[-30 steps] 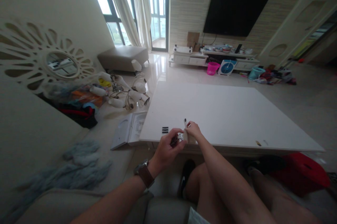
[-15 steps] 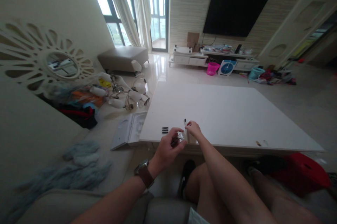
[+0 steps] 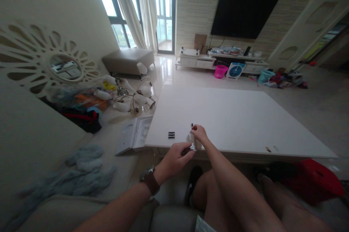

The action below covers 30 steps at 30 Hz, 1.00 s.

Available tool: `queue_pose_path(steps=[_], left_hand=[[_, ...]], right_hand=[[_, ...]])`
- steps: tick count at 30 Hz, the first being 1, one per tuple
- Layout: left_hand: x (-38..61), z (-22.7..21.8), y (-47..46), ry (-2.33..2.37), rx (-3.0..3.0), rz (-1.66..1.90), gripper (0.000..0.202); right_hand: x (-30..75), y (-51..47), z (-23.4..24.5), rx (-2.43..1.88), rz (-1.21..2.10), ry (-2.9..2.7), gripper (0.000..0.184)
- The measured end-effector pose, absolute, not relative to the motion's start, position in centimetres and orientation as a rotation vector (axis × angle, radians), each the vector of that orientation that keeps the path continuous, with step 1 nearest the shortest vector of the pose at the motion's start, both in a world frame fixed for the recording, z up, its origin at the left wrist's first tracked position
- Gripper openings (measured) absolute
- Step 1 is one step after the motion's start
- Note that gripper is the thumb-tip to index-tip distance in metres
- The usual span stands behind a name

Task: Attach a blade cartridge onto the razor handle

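Over the near edge of the white table (image 3: 223, 116), my left hand (image 3: 177, 155) is closed on a small silvery-white piece (image 3: 193, 147). Its exact kind is too small to make out. A watch with a brown strap is on that wrist. Just beyond and to the right, my right hand (image 3: 200, 133) pinches a small slim light-coloured stick with a dark end (image 3: 192, 125). Left of both hands, several short black bars (image 3: 171, 135) lie in a row on the tabletop.
An open white box (image 3: 131, 137) stands on the floor by the table's left end. Behind it lies a chandelier (image 3: 133, 97) with white shades. Small scraps (image 3: 268, 149) lie near the table's front right edge. A red object (image 3: 319, 181) is at lower right.
My left hand has turned and moved slightly down and right, the silvery piece now tilted at its fingertips. My right hand stays nearly in place, still pinching the slim stick.
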<state>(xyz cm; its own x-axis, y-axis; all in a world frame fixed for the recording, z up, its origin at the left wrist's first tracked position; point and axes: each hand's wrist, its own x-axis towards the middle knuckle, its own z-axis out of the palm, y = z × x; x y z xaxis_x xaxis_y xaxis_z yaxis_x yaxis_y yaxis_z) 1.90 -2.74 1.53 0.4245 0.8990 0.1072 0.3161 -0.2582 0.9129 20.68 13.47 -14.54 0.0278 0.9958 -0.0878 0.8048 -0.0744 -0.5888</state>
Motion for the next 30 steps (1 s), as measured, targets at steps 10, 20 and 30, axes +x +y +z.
queue_pose_path(steps=[10,20,30], left_hand=[[2.0,1.5,-3.2,0.960,1.935,0.632,0.028],[2.1,1.5,-3.1,0.958,1.941,0.642,0.024],[2.1,1.2,-3.1,0.946,1.953,0.648,0.018]], right_hand=[[17.4,12.3,-13.1,-1.639,0.641,-2.126,0.011],[12.9,9.6,-12.9,-1.339,0.618,-2.392,0.017],[12.0,9.1,-13.5,-1.320,0.522,-2.543,0.017]])
